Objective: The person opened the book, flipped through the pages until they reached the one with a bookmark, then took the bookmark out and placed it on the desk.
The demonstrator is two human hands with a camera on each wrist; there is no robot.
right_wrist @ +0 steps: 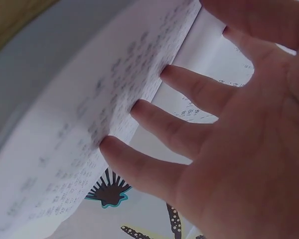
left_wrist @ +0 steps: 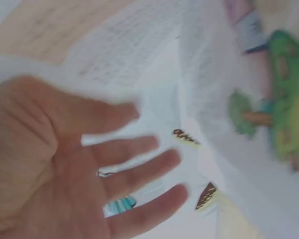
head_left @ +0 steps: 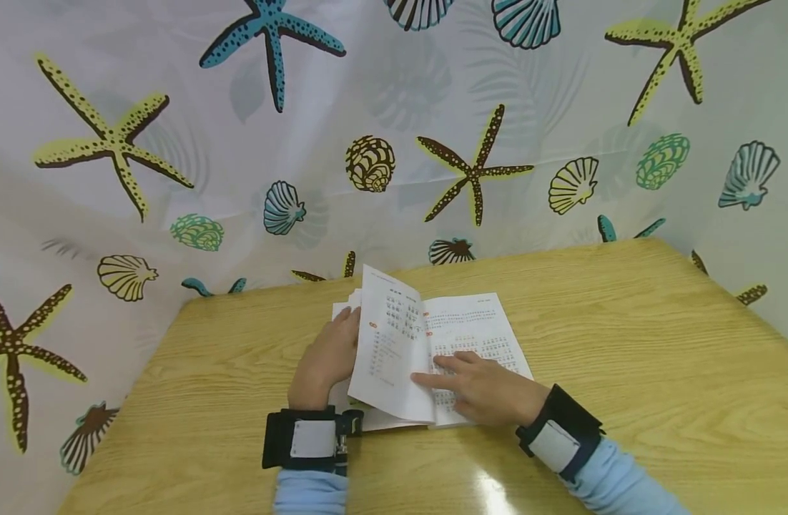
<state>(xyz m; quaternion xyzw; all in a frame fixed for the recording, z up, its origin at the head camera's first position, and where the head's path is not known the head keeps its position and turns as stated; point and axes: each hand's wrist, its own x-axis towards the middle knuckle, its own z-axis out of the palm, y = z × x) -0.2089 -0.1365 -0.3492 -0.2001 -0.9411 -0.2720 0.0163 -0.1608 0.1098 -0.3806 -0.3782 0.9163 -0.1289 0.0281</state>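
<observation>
An open book (head_left: 478, 318) with printed text lies on the table, and one of its leaves (head_left: 384, 357) stands raised and curved over the left side. My left hand (head_left: 330, 350) is at the book's left side, its fingertips partly hidden behind that leaf. In the left wrist view the fingers are spread, and a page with a green coloured picture (left_wrist: 291, 89) rises beside them. Over the right-hand page is my right hand (head_left: 487, 386), index finger extended toward the raised leaf. The right wrist view shows straight, spread fingers (right_wrist: 189, 94) with their tips at the printed paper.
The wooden table (head_left: 626, 343) extends to both sides of the book. Behind it hangs a pale cloth (head_left: 426, 93) printed with starfish and shells. Each wrist wears a black strap (head_left: 278, 440), and both sleeves are light blue.
</observation>
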